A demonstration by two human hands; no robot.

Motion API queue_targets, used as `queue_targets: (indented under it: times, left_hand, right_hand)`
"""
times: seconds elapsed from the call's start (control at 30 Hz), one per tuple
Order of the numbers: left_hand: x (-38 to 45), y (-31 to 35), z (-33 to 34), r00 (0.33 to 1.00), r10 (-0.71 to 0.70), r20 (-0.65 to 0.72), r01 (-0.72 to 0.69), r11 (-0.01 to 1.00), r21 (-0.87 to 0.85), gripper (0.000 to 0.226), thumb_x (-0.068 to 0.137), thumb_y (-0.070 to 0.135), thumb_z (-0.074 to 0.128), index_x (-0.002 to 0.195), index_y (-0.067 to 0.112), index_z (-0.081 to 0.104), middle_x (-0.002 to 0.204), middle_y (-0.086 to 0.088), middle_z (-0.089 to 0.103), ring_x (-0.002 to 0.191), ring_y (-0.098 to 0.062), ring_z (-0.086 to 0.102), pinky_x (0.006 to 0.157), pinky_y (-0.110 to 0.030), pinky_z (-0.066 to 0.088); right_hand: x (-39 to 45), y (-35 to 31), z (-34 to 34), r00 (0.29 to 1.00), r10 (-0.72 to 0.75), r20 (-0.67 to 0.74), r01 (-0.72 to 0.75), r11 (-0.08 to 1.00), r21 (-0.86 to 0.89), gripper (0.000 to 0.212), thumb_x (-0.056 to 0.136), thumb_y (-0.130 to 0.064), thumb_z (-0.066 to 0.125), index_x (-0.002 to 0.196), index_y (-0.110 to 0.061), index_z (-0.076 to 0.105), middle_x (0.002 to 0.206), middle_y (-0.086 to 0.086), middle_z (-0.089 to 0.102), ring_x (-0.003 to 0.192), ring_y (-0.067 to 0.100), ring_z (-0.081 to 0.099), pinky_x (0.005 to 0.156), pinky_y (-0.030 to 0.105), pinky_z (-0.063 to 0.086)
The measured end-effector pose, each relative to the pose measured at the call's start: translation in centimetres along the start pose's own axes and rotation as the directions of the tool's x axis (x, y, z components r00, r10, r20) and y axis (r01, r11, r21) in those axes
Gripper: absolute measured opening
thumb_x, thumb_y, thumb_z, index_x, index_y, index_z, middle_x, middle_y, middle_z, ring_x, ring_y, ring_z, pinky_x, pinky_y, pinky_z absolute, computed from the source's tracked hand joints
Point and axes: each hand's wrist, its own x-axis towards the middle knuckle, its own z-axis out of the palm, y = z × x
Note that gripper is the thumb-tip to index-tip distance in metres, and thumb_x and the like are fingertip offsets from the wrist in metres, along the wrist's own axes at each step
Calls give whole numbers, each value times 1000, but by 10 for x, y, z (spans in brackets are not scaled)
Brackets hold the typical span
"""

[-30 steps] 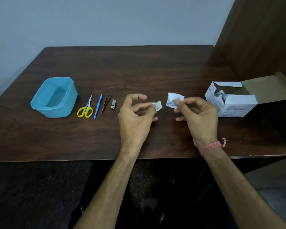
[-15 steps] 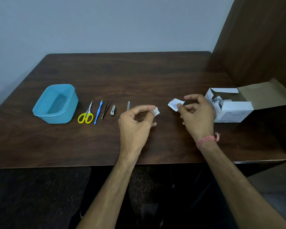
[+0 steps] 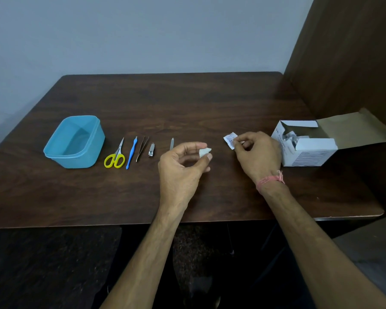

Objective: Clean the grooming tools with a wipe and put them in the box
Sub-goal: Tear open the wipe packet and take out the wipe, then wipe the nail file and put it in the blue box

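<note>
The left hand (image 3: pixel 183 166) hovers above the worktop (image 3: pixel 187 103), pinching a small folded white wipe (image 3: pixel 204 151) between thumb and fingertips. The right hand (image 3: pixel 257 155) pinches a torn white sachet (image 3: pixel 230 140) with small print, held low just beside the open cardboard carton (image 3: pixel 308 150) at the right.

Left of the left hand, the grooming tools lie in a row: a slim metal nail file (image 3: pixel 171 144) nearest, partly hidden behind the knuckles, then a silver nail clipper (image 3: pixel 151 150), dark tweezers (image 3: pixel 142 148), a blue-handled tool (image 3: pixel 132 152) whose tip is too small to make out, and yellow-handled scissors (image 3: pixel 115 157). Just beyond the scissors sits the light blue box (image 3: pixel 75 141), open-topped.
</note>
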Motion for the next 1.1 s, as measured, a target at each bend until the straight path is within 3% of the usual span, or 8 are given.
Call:
queue_targets:
  times: [0.2, 0.37, 0.5, 0.57, 0.67, 0.77, 0.9, 1.1]
  left_hand:
    - [2, 1, 0, 999, -8, 32, 10, 998, -59, 27, 93, -3, 87, 112, 15, 80, 114, -4, 83, 102, -23, 83, 77, -40, 70]
    - [-1, 4, -2, 999, -9, 50, 14, 995, -97, 40, 93, -5, 86, 118, 17, 65, 127, -4, 79, 97, -29, 85, 80, -45, 71]
    - [-4, 5, -2, 999, 27, 27, -26, 999, -43, 44, 87, 2, 94, 118, 18, 66, 120, -2, 81, 96, -21, 85, 82, -43, 70]
    - [-5, 9, -4, 998, 55, -26, -52, 994, 95, 36, 85, 16, 98, 109, 25, 73, 108, 7, 83, 81, -11, 81, 70, -39, 69]
    - [5, 21, -22, 949, 228, -218, -94, 863, 496, 18, 85, 41, 93, 85, 34, 76, 81, 21, 77, 71, -3, 72, 70, -33, 59]
    - [20, 36, -49, 929, 286, -236, 1, 633, 774, 20, 87, 55, 86, 84, 37, 78, 77, 24, 75, 79, 0, 71, 71, -29, 54]
    - [33, 38, -56, 969, 190, -155, 67, 405, 912, 30, 90, 64, 83, 100, 36, 84, 92, 14, 80, 99, -16, 76, 74, -32, 48]
    - [38, 31, -46, 986, 80, -149, 113, 349, 930, 35, 89, 67, 83, 91, 33, 84, 81, 11, 76, 91, -18, 75, 70, -35, 55]
  right_hand:
    - [-24, -12, -8, 992, -129, 5, 119, 928, 353, 16, 105, -44, 72, 109, -32, 83, 89, -10, 76, 78, 12, 71, 69, 37, 59]
    - [-42, -23, -3, 930, -215, 297, 2, 814, 581, 11, 101, -29, 82, 110, -25, 86, 94, -8, 84, 88, 12, 79, 64, 22, 56]
    - [-39, -18, 2, 936, -184, 301, -84, 713, 696, 11, 103, -12, 77, 98, -21, 81, 96, 0, 83, 83, 14, 77, 61, 28, 61]
    - [-38, -15, -1, 942, -144, 304, -145, 642, 753, 11, 107, -10, 71, 102, -19, 74, 96, 4, 81, 77, 16, 77, 59, 27, 62]
    - [-37, -11, -3, 947, -104, 304, -183, 602, 777, 7, 109, -12, 67, 107, -18, 68, 96, 12, 82, 69, 21, 76, 56, 27, 62]
    - [-37, -10, 0, 952, -122, 282, -142, 638, 757, 9, 110, -11, 68, 108, -19, 72, 95, 12, 81, 74, 22, 77, 56, 28, 61]
    - [-37, -8, 1, 937, -213, 278, -74, 656, 751, 23, 113, -6, 61, 114, -20, 79, 103, 10, 78, 96, 22, 79, 63, 30, 64]
    - [-37, -7, -1, 935, -186, 302, -114, 648, 753, 35, 112, 2, 55, 108, -18, 83, 107, 9, 80, 99, 25, 78, 65, 33, 66]
